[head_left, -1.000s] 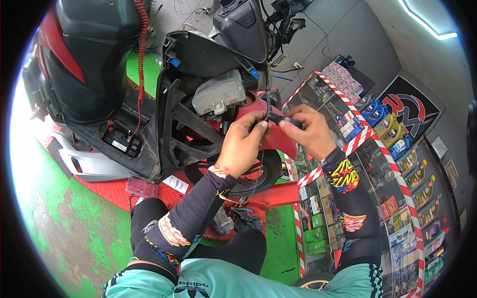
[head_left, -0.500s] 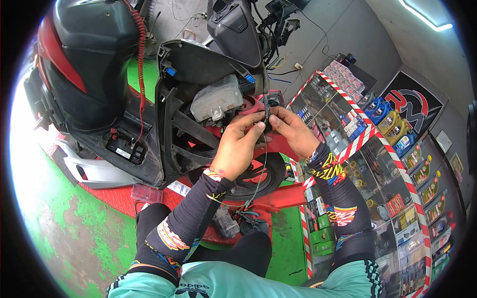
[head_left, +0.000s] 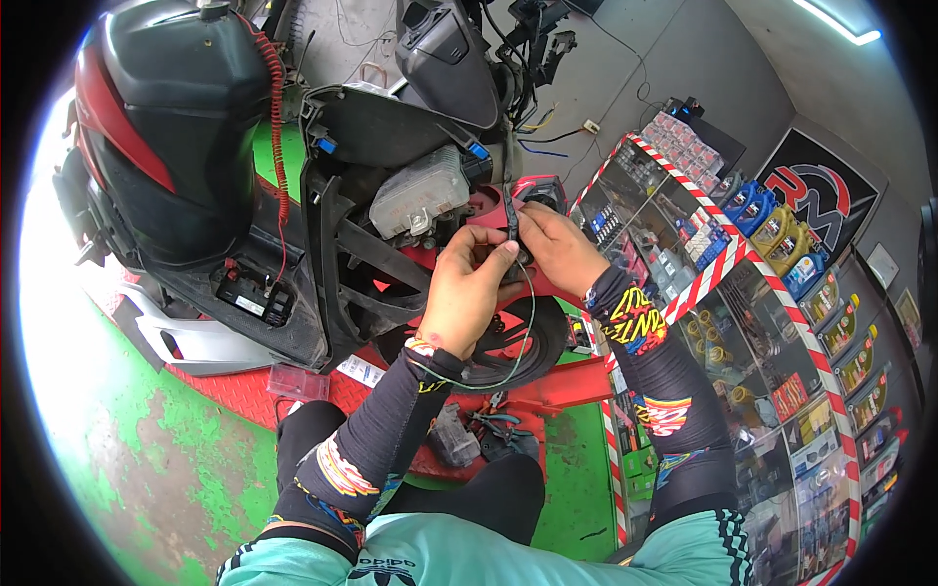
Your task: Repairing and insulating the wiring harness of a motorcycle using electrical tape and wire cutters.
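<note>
In front of the scooter's opened front end, my left hand (head_left: 465, 293) and my right hand (head_left: 559, 249) meet at a black wiring harness (head_left: 509, 195) that hangs from above. Thumb and fingers of both hands are closed on it, a short way apart. A thin green wire (head_left: 532, 317) comes out beneath my fingers, loops down past the front wheel (head_left: 537, 354) and runs back to my left wrist. Just left of the hands is a dusty translucent box (head_left: 420, 193) inside the scooter's black front panel (head_left: 376, 127). What lies right between the fingertips is partly hidden.
An open battery bay (head_left: 252, 293) lies to the left, with a coiled red cable (head_left: 278, 127) above it. Pliers (head_left: 500, 422) and a clear container (head_left: 451, 437) rest on the red platform (head_left: 234, 396). A striped-edged glass display case (head_left: 747, 322) stands at the right.
My right hand has turned and shifted slightly left and down along the harness. The green wire now bows out in a wider loop. The view has shifted a little.
</note>
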